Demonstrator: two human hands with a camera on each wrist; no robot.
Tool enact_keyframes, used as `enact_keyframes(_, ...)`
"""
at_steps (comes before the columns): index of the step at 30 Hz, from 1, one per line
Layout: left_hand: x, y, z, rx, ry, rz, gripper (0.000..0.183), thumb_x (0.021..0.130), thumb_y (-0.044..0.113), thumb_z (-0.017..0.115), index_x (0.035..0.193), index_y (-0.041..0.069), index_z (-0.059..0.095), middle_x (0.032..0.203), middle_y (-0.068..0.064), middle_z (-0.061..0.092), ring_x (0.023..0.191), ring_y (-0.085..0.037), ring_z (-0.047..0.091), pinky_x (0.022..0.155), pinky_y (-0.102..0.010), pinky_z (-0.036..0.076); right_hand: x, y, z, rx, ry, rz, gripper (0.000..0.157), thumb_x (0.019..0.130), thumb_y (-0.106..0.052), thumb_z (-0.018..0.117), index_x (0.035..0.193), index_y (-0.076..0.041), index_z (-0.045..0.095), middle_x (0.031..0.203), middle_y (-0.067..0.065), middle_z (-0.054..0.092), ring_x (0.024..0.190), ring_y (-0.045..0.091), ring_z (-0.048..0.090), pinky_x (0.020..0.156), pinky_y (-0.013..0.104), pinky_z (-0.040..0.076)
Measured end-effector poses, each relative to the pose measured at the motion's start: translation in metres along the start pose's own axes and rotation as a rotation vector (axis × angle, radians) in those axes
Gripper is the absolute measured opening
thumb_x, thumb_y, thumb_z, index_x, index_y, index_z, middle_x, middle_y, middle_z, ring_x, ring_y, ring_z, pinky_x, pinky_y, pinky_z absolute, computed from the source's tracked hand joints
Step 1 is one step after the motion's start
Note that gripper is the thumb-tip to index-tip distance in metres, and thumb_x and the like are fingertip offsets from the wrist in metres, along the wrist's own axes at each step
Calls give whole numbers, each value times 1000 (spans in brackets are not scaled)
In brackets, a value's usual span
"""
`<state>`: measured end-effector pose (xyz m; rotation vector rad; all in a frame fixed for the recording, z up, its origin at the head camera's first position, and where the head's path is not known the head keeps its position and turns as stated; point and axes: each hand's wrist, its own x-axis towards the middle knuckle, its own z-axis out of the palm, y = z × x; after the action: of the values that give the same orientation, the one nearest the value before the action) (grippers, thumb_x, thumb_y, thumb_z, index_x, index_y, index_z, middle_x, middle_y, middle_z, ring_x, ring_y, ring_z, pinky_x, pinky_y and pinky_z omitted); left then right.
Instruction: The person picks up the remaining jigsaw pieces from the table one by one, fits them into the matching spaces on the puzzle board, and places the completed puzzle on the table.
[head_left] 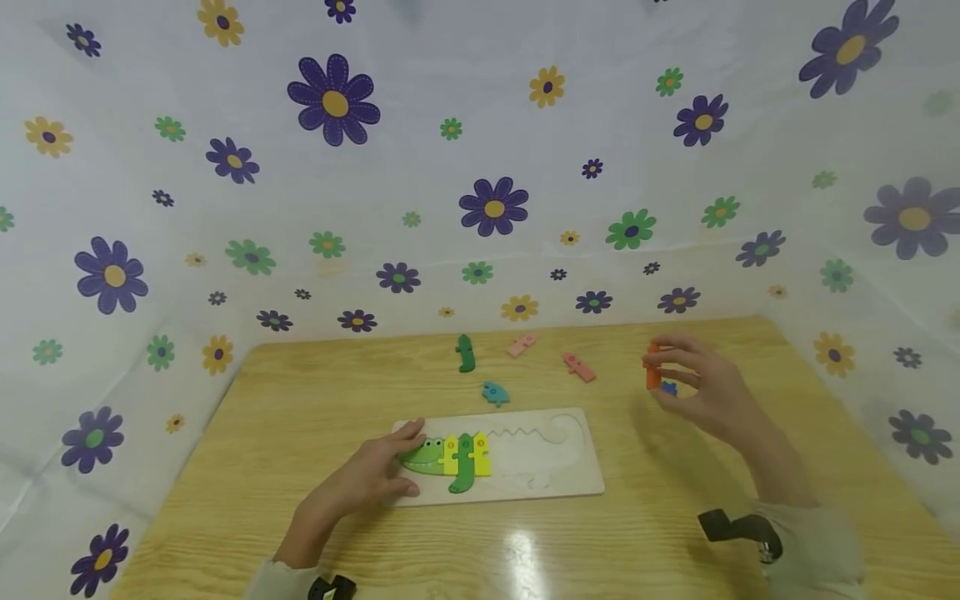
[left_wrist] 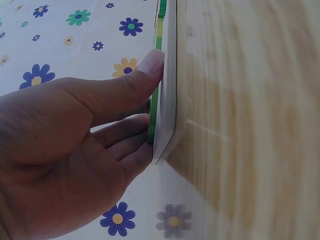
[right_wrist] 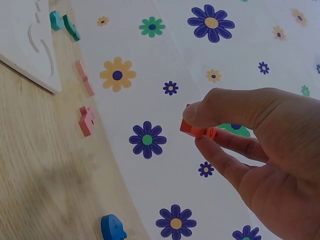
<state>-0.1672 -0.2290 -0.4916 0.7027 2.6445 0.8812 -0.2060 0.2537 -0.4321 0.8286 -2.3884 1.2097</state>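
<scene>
A wooden puzzle board (head_left: 543, 454) lies on the table, with a green crocodile head (head_left: 426, 457) and yellow and green body pieces (head_left: 466, 458) set in its left part. At the left end my left hand (head_left: 367, 471) rests on the board and head piece, its thumb and fingers spread apart. In the left wrist view, the thumb (left_wrist: 150, 62) lies against the green piece's face. Raised over the table's right side, my right hand (head_left: 701, 383) pinches an orange puzzle piece (head_left: 652, 367) between thumb and fingers. Under it, a blue piece (head_left: 669, 388) is partly hidden by the fingers.
Behind the board lie a dark green piece (head_left: 466, 353), a teal piece (head_left: 495, 393) and two pink pieces (head_left: 522, 345). A white flowered cloth (head_left: 420, 183) surrounds the back and sides of the wooden table (head_left: 315, 400).
</scene>
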Motion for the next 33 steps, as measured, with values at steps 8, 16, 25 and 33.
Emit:
enact_keyframes(8,-1,-1,-1,12,7,17,73,85,14,83,146,-8,50,163,-21,32,150,-41,30,119,-56,28,-5,1,7,-59,-19,2,46,69,21,83,111,6,71,130,20,58,109,14,63,86,15,55)
enact_keyframes(16,0,-2,2,10,2,3,73,84,13,84,146,-7,51,164,-19,31,151,-38,28,120,-54,28,-6,-3,10,-52,-42,25,47,70,22,80,113,5,70,131,18,58,109,18,64,86,24,58)
enact_keyframes(25,0,-4,1,18,0,24,73,85,13,83,146,-8,50,164,-20,31,151,-39,29,119,-55,28,-6,-10,11,-77,-33,-4,47,70,21,81,112,3,70,131,17,59,109,11,63,85,25,58)
enact_keyframes(33,-3,-4,5,4,14,0,73,84,13,84,146,-6,51,164,-17,30,151,-37,28,120,-54,27,-4,-19,14,-79,-47,-18,48,71,21,81,113,2,70,131,19,59,109,37,65,86,21,57)
